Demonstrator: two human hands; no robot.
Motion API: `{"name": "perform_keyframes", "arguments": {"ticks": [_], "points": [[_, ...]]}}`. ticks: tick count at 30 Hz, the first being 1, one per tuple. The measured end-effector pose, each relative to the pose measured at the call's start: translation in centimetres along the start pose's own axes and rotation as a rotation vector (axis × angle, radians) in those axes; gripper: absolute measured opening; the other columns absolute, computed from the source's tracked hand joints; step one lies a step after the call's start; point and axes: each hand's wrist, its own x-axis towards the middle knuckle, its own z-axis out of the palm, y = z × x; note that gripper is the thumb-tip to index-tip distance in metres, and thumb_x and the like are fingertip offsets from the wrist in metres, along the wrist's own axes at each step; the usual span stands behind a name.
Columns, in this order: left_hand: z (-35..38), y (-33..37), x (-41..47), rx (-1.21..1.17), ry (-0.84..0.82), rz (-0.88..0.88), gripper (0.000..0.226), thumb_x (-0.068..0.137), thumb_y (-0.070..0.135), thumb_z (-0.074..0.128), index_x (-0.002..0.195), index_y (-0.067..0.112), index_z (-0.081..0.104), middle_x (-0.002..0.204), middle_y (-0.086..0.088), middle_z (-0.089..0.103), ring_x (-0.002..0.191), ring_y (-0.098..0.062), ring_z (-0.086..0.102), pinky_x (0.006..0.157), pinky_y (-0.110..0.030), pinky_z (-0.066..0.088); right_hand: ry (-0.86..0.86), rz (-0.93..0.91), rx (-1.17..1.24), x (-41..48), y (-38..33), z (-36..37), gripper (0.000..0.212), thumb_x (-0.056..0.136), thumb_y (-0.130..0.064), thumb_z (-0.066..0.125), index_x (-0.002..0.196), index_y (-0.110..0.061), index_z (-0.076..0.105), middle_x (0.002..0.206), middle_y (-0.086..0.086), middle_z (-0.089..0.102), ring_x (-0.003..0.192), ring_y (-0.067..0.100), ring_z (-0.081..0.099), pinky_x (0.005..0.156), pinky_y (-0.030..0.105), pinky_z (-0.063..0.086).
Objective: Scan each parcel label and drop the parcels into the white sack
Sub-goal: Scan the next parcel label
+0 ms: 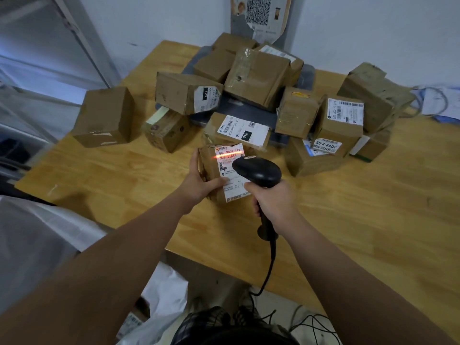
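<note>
My left hand (199,180) grips a small brown parcel (211,168) with a white label (230,158) facing up, held just above the wooden table (348,207). My right hand (271,200) holds a black corded barcode scanner (256,170) pointed at the label. An orange-red scan line glows across the label's top. The white sack (37,245) gapes at the lower left beside the table, with a parcel visible inside near the bottom.
Several brown parcels (256,78) are heaped on the far half of the table, some on a dark flat scale (281,140). A lone box (104,117) sits at the far left. The scanner cable hangs off the near edge. Papers lie at the far right.
</note>
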Motion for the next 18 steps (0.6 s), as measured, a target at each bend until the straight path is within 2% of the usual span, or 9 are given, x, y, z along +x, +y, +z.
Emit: {"name": "perform_keyframes", "arguments": {"ticks": [5,10,14,18], "points": [[-0.05,-0.14,0.15,0.006,-0.001,-0.004,0.111,0.082,0.013,0.075,0.152,0.037,-0.007,0.100,0.016,0.051,0.089,0.002,0.054,0.083,-0.030,0.051,-0.006,0.013,0.001,-0.13,0.05,-0.15,0.027,0.085,-0.021,0.069,0.063,-0.010,0.060,0.046,0.001,0.054,0.040,0.013,0.051,0.048,0.026,0.044],[-0.04,-0.29,0.34,0.005,-0.002,-0.006,0.111,0.081,0.014,0.076,0.151,0.039,-0.006,0.102,0.014,0.053,0.091,0.000,0.056,0.082,-0.030,0.052,-0.007,0.024,0.004,-0.13,0.02,-0.35,0.029,0.085,-0.020,0.069,0.060,-0.009,0.059,0.045,0.001,0.053,0.040,0.014,0.050,0.047,0.026,0.044],[-0.04,-0.31,0.38,-0.001,-0.003,-0.003,0.112,0.081,0.015,0.077,0.151,0.039,-0.007,0.112,0.007,0.053,0.100,-0.011,0.057,0.086,-0.033,0.052,-0.014,0.029,-0.029,-0.21,-0.07,-0.41,0.025,0.084,-0.019,0.068,0.063,-0.011,0.059,0.044,-0.001,0.053,0.039,0.011,0.050,0.047,0.023,0.044],[0.01,-0.38,0.52,0.006,0.001,0.000,0.112,0.081,0.015,0.076,0.151,0.039,-0.007,0.109,0.008,0.052,0.097,-0.010,0.057,0.086,-0.034,0.053,-0.022,0.029,-0.033,-0.25,0.00,-0.58,0.018,0.083,-0.018,0.067,0.068,-0.012,0.060,0.046,-0.001,0.054,0.040,0.010,0.051,0.046,0.022,0.044]]}}
